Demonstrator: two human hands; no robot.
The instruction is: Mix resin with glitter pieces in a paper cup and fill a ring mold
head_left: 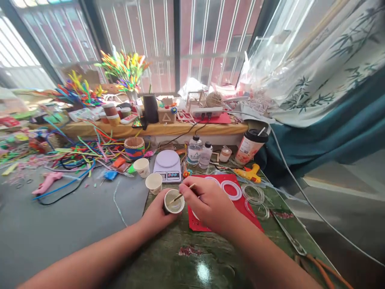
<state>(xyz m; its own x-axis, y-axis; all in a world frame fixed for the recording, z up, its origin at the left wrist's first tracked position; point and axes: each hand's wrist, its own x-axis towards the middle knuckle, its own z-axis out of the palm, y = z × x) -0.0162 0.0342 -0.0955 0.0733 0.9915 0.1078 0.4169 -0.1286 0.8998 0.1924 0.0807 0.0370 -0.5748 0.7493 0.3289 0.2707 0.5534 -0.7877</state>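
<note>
One cup [165, 205] of liquid [175, 207]: left hand [157, 213] holding it, right hand [212, 204] pinching a stick [178, 197].

Two hands: one left hand [161, 208], one right hand [209, 200]. Three cups [153, 184]: one in the left hand, two just beyond it. One stick [178, 197] in the right hand. Beyond both hands, one scale [167, 159]; beyond the right hand, two bottles [205, 155] and one tumbler [249, 147]. One red mat [237, 208] beneath the right hand, one pair of scissors [290, 237] to its right.
</note>
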